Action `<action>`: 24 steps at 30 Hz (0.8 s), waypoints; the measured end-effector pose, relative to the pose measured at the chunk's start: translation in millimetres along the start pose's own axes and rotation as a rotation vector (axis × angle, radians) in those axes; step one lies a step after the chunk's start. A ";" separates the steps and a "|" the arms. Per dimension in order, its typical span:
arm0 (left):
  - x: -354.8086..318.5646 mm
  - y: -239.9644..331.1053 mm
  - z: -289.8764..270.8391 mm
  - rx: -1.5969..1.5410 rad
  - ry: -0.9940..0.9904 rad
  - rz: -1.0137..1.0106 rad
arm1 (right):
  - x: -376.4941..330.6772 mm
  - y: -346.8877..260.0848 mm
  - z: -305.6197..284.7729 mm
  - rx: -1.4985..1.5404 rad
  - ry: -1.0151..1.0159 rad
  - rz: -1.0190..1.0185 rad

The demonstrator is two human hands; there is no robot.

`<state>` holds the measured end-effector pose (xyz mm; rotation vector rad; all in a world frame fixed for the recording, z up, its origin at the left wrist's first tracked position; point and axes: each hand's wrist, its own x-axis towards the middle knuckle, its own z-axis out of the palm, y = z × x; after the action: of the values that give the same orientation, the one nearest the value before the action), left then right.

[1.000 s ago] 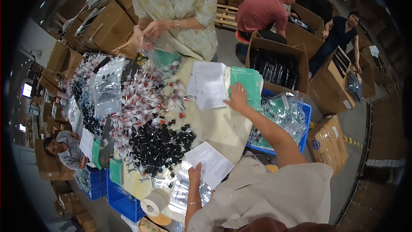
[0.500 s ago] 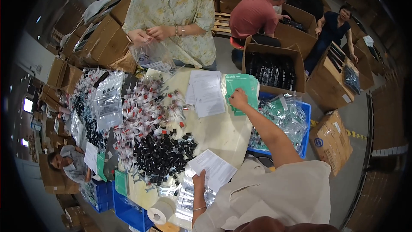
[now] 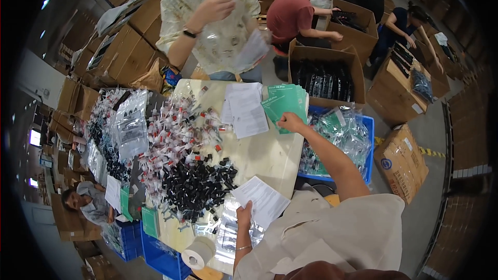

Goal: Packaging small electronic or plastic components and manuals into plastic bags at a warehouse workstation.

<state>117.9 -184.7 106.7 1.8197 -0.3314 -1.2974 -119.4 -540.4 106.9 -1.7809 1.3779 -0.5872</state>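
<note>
My left hand (image 3: 244,214) grips a white printed sheet (image 3: 263,201) by its edge, above clear plastic bags (image 3: 228,232) on the near part of the table. My right hand (image 3: 291,122) is at the pile of green booklets (image 3: 294,95) at the table's right side, fingers closed on the top green booklet (image 3: 275,108), which sits askew over the others. White printed sheets (image 3: 248,115) lie just left of that pile. Left of my hands are a heap of black caps (image 3: 194,186) and a larger heap of small clear bottles with red parts (image 3: 168,132).
A blue bin (image 3: 368,150) of filled clear bags stands right of the table. A label roll (image 3: 198,253) sits at the near edge, beside another blue bin (image 3: 161,259). Across the table a co-worker (image 3: 212,26) stands with a clear bag; open cartons (image 3: 327,72) are behind.
The top green booklet has turned and slid left from the pile with my right hand. The co-worker opposite has raised one hand, and the bag has swung right. My left hand is nearly still.
</note>
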 end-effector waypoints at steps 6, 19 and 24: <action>-3.6 -8.3 0.0 0.039 -0.002 -0.008 | -12.8 -20.7 16.6 -0.532 0.272 -0.049; -12.4 -16.4 -2.0 0.020 0.001 -0.003 | -0.6 -4.0 26.4 -0.468 0.133 0.113; -11.8 -19.0 -1.8 0.032 0.033 -0.004 | -16.8 -8.6 25.6 -0.176 0.265 0.099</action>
<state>109.7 -164.9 99.9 1.8671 -0.3325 -1.2699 -100.2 -515.8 100.8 -1.8076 1.7344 -0.6856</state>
